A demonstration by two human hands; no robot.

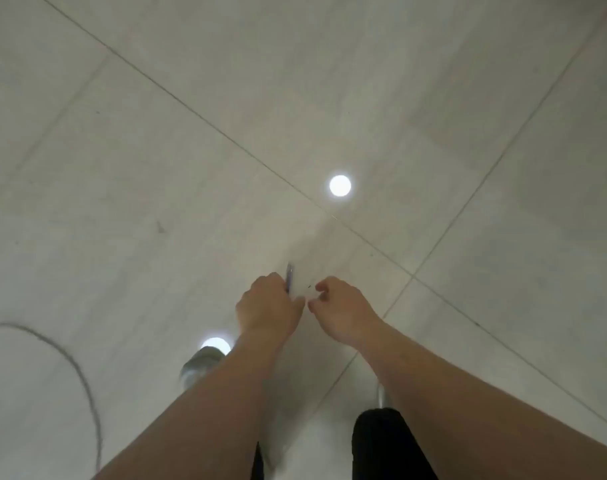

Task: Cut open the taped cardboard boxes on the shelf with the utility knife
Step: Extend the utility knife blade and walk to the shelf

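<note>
Since the view is basically straight down, most of what you get is pale tiled floor (433, 98) with dark grout lines and a couple of round light reflections (340, 185). No shelf or taped boxes anywhere in shot, so my guess is the cutting hasn't started. Both bare forearms reach forward from the bottom edge and nearly meet in the middle. Below them there's a black trouser leg (381, 445), a greyish shoe (200, 365), and a thin cable (83, 379) curving across the floor at the left.

The left hand (267, 306) is knuckles-up, and its grip is closed around the utility knife (289, 275). That's where the task's thing is: in the left fist, held above the floor, with a slim bluish end poking up and away past the fingers. It's too blurry to say whether that end is blade or handle.

The right hand (343, 306) sits just beside it, thumbs almost touching. Its grip is narrow, with fingers curled in, and nothing is visibly held in it.

Handling-wise I'd expect the knife to be light, stiff and a bit slick. The edge is the risky part, so hold it round the body, well back from the blade end.
</note>
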